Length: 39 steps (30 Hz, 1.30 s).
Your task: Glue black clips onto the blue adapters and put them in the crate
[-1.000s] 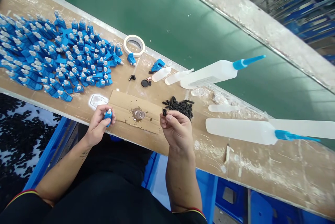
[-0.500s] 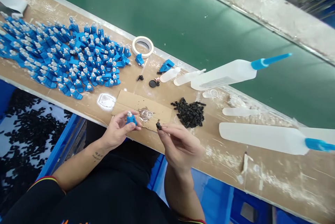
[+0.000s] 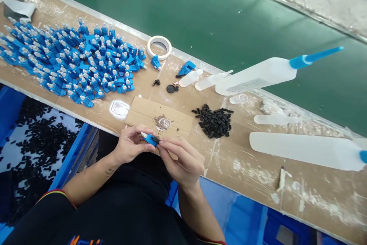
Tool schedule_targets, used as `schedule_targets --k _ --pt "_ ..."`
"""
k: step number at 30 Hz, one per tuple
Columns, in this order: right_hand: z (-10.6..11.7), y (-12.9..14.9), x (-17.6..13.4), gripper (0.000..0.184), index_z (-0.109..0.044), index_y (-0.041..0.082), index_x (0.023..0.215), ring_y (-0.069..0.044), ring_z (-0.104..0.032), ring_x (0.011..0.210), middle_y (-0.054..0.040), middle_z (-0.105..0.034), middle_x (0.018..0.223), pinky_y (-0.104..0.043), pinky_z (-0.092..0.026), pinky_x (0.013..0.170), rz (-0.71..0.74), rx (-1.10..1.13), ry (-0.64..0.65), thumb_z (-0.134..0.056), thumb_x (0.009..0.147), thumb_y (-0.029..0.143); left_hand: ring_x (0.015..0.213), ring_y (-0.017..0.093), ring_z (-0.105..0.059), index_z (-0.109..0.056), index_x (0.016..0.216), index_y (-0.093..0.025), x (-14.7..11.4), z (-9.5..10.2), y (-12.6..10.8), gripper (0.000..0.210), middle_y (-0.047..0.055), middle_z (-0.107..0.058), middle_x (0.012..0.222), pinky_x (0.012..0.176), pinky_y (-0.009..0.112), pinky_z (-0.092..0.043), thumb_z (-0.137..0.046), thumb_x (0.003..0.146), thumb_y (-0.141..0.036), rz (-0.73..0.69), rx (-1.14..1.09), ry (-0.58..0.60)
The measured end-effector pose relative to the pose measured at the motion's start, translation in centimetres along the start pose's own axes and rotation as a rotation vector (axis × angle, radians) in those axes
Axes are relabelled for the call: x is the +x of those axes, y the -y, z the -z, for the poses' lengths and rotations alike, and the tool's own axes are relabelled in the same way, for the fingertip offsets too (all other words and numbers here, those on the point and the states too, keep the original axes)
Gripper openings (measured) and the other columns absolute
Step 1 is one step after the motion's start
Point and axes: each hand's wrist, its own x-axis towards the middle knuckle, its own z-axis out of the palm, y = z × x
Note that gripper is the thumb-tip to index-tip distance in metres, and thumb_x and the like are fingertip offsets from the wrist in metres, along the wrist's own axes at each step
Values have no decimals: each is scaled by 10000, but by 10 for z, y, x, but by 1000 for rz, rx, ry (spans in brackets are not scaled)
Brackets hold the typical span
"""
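Observation:
Between the fingers of my left hand (image 3: pixel 130 145) is a small blue plastic piece (image 3: pixel 149 139) with a white tip pointing up and left. My right hand (image 3: pixel 182 159) pinches a small black part (image 3: pixel 156 140) against the right end of that blue piece. Whether the black part is seated or only touching, I cannot tell. Just beyond both hands lies a cardboard sheet (image 3: pixel 137 112) with a wet, clear puddle (image 3: pixel 163 122) on it. A heap of black parts (image 3: pixel 215 121) sits to the right of the cardboard.
Many blue pieces (image 3: pixel 94 61) with white tips cover the bench's left side. A tape roll (image 3: pixel 149 49) lies behind. White bottles (image 3: pixel 260 75) with blue nozzles lie at the right. A blue bin (image 3: pixel 61 176) at lower left holds black parts.
My right hand has moved left and brought the black part against the blue piece. The blue piece has tilted over in my left hand. The camera view has shifted slightly.

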Motion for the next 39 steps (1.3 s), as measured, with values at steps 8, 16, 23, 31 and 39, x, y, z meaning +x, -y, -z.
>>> schedule_targets --k 8,16,23,31,39 --pt "9 -5 4 310 -725 248 1115 -188 -753 781 -62 -791 938 -312 -643 680 136 -95 138 -713 887 38 933 189 -737 -806 1132 -249 -2 3 -7 365 71 -765 1015 850 281 -640 -893 781 -201 -42 229 45" --pt "-18 -7 -11 357 -742 275 1151 -205 -758 841 -69 -780 1022 -334 -655 697 178 -13 15 -732 872 53 1065 243 -746 -806 1140 -285 -6 2 -7 311 74 -693 1086 904 327 -638 -856 834 -263 -93 185 16" --pt "-40 3 -25 271 -681 271 1168 -247 -733 915 -84 -726 1009 -433 -661 756 -107 168 -294 -744 911 214 858 232 -761 -793 965 -246 -10 -10 -1 311 39 -689 848 803 371 -637 -867 795 -495 -30 49 -107" --pt "-30 5 -15 223 -663 256 1139 -278 -751 985 -100 -768 1036 -491 -659 804 -17 238 -254 -662 945 145 997 249 -767 -784 1085 -279 -17 -15 -5 310 56 -733 945 851 340 -623 -878 810 -387 -157 180 -75" --pt "-39 -9 -31 205 -655 243 1026 -243 -723 937 -71 -729 938 -417 -653 784 -130 419 -198 -682 903 81 986 248 -774 -787 1130 -255 -18 -5 -18 287 93 -764 1012 862 340 -646 -833 848 -221 -193 378 19"
